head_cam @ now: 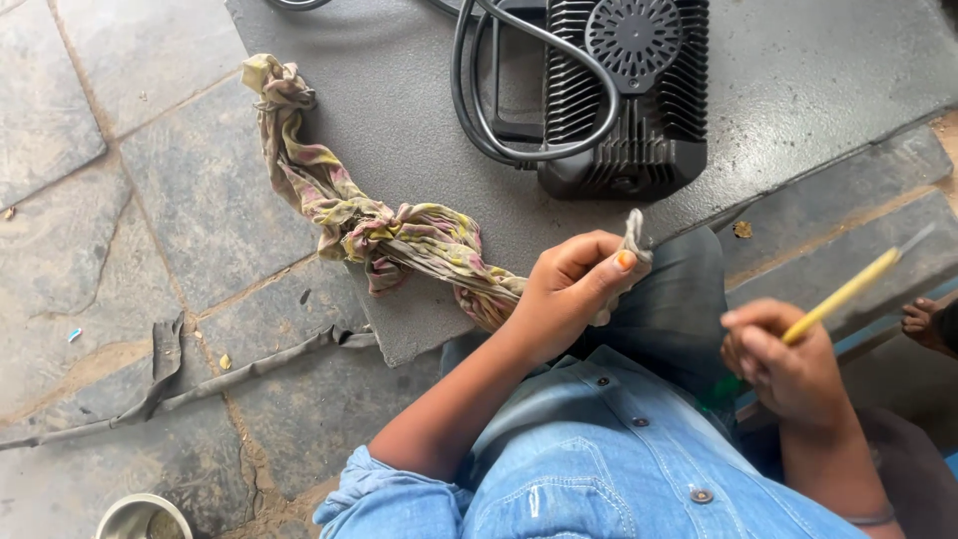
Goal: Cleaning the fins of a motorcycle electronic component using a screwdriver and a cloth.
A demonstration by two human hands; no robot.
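Observation:
My left hand [571, 289] is closed around one end of a long twisted rag [359, 222] patterned in pink, yellow and grey; a grey tip of cloth sticks up above my thumb. The rag trails away to the upper left across a grey mat [399, 130]. My right hand [783, 364] grips a screwdriver [843, 291] with a yellow shaft and green handle, its metal tip pointing up and right. Both hands sit over my lap, above a blue denim shirt.
A black finned device [627, 95] with coiled black cables [519, 80] rests on the mat ahead. A strip of dark rubber [160, 369] lies on the stone floor at left. A small round tin [143, 517] sits bottom left. Bare toes [923, 321] show at the right edge.

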